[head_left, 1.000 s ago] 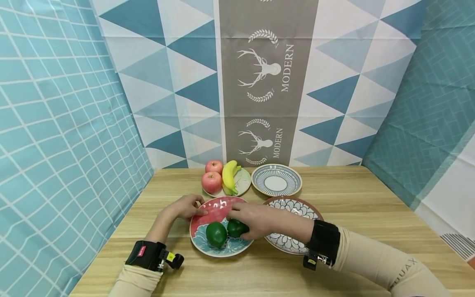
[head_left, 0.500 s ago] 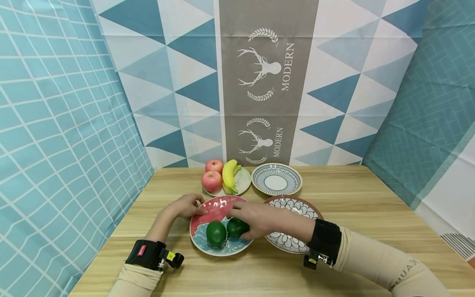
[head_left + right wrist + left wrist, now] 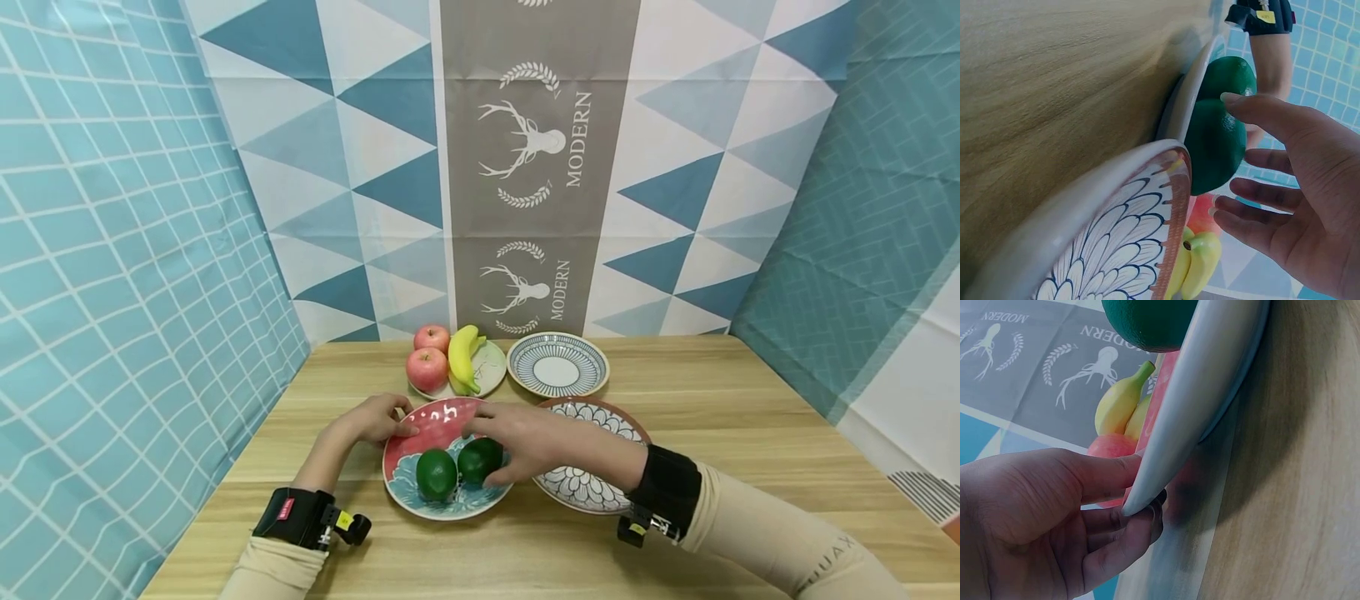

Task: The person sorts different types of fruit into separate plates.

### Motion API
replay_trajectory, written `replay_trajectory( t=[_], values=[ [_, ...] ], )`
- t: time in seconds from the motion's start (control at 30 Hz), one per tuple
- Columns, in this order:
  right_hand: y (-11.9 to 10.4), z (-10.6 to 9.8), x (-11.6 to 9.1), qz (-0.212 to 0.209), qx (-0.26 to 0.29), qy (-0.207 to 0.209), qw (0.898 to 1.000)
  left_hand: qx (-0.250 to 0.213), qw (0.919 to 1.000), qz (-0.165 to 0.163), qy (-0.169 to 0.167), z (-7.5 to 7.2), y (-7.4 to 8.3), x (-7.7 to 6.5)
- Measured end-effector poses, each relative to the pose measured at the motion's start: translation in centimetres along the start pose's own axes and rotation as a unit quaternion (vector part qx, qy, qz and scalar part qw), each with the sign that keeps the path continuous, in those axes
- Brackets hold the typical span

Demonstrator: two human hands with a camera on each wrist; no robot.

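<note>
My left hand [image 3: 377,418] pinches the left rim of a red and teal plate [image 3: 442,417], thumb on the upper side and fingers under the rim in the left wrist view. Two dark green, glossy round fruits lie side by side on the plate, a left one [image 3: 437,474] and a right one [image 3: 480,460]. Over the right fruit is my right hand [image 3: 525,442], its fingers spread. In the right wrist view the thumb tip overlaps the near fruit [image 3: 1215,147], while the other fingers stand apart from it.
Right of the red plate stands a brown-rimmed plate with a petal pattern [image 3: 581,492], partly beneath my right forearm. Behind are a small plate [image 3: 491,367] with two apples [image 3: 427,369] and bananas [image 3: 463,358], and a blue-striped plate [image 3: 557,372].
My right hand has loosened from the right green fruit and shifted slightly rightward, leaving more of the fruit showing. The left hand keeps its hold on the plate rim.
</note>
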State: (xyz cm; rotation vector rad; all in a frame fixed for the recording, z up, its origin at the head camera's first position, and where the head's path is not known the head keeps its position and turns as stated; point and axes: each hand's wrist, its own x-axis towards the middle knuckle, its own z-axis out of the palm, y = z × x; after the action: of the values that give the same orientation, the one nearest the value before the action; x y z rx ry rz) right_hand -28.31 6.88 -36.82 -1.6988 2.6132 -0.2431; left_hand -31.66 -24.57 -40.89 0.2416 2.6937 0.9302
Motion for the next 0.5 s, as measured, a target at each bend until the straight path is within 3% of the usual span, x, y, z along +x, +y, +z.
replay_trajectory(
  t=[0.27,0.5],
  values=[
    [0.4,-0.8,-1.0,0.053,0.005,0.011,0.998,0.007,0.9999,0.008,0.005,0.1,0.0,-0.1],
    [1.1,-2.0,-1.8,0.05,0.009,0.058,0.997,0.01,0.9999,0.002,0.004,0.1,0.1,-0.1]
  ],
)
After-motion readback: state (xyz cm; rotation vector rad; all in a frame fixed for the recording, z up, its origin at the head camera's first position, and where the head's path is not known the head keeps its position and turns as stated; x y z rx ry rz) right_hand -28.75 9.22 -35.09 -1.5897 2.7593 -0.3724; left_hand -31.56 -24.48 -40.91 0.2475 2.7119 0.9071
